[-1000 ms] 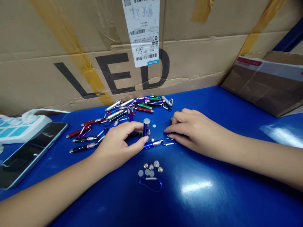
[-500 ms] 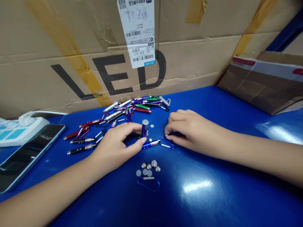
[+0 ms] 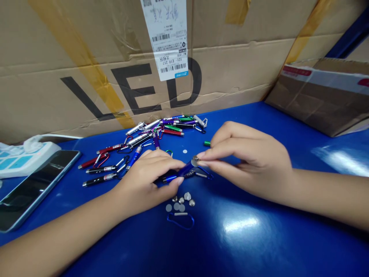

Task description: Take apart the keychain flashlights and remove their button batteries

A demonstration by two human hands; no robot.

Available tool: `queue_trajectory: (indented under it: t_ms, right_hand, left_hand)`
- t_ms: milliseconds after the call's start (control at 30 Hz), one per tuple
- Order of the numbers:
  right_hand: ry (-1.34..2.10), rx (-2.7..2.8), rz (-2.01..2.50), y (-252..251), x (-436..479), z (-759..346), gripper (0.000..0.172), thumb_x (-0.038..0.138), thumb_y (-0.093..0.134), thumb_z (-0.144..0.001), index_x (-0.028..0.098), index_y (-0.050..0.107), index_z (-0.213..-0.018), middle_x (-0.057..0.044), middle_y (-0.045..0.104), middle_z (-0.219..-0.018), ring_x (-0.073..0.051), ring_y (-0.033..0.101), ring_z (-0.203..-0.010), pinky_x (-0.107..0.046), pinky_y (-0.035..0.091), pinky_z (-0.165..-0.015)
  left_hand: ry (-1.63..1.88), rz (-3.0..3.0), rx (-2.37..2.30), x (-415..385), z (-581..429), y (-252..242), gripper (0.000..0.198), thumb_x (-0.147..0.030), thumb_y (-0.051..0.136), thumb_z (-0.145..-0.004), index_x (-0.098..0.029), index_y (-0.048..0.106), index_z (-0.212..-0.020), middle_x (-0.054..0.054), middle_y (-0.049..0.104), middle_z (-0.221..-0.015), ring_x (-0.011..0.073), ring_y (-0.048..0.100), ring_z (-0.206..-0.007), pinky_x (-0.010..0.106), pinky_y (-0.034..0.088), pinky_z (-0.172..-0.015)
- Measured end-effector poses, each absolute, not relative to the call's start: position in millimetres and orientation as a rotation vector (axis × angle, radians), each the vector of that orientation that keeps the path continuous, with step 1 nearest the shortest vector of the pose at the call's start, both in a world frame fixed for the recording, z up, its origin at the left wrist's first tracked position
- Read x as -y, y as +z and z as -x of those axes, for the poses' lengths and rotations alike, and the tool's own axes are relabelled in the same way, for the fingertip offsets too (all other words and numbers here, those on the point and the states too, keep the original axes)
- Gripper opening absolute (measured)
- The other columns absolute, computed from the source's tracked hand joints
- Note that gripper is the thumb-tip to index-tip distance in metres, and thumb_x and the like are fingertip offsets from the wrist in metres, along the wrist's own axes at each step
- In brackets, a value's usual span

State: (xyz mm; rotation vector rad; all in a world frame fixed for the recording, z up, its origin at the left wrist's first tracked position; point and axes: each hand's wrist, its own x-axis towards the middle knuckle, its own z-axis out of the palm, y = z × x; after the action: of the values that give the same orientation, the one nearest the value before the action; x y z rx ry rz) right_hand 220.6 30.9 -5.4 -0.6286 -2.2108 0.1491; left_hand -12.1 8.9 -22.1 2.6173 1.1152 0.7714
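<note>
My left hand [image 3: 150,177] is closed round a small blue flashlight body [image 3: 186,168], tilted with its open end toward the right. My right hand [image 3: 248,159] pinches a small silver button cell [image 3: 195,162] right at that open end. Under the hands lies another blue keychain light with a carabiner [image 3: 201,175]. A cluster of several silver button cells [image 3: 180,202] and a loose blue carabiner [image 3: 181,222] lie just in front of the hands on the blue table [image 3: 259,238].
A pile of several keychain lights [image 3: 150,136] in red, black, silver, green and purple lies behind the hands. A big cardboard box marked LED [image 3: 129,88] stands at the back, another box [image 3: 323,96] at right. A phone [image 3: 31,188] and power strip [image 3: 20,157] lie left.
My left hand tipped the upright blue flashlight body over toward the right. My right hand lifted off the table and brought a button cell to its open end.
</note>
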Motion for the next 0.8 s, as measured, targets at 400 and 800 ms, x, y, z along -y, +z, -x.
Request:
queue_trajectory:
  t_ms: [400, 800]
  right_hand:
    - [0.163, 2.298, 0.548, -4.8, -32.0, -222.1, 0.015, 0.024, 0.054, -0.092, 0.024, 0.069, -0.093, -0.002, 0.065, -0.082, -0.012, 0.06, -0.076, -0.026, 0.049, -0.066]
    - [0.153, 2.267, 0.42, -11.2, -35.4, -220.8, 0.015, 0.018, 0.058, -0.089, 0.014, 0.062, -0.103, -0.003, 0.062, -0.084, -0.011, 0.058, -0.081, -0.023, 0.048, -0.071]
  left_hand:
    - [0.772, -2.646, -1.091, -9.3, 12.8, -20.1, 0.015, -0.021, 0.058, -0.086, -0.023, 0.062, -0.101, 0.0, 0.072, -0.086, 0.0162, 0.064, -0.083, 0.034, 0.047, -0.08]
    - [0.833, -2.713, -1.028, -9.5, 14.3, -21.1, 0.017, -0.017, 0.059, -0.087, -0.02, 0.061, -0.103, 0.0, 0.071, -0.086, 0.0155, 0.063, -0.084, 0.033, 0.047, -0.08]
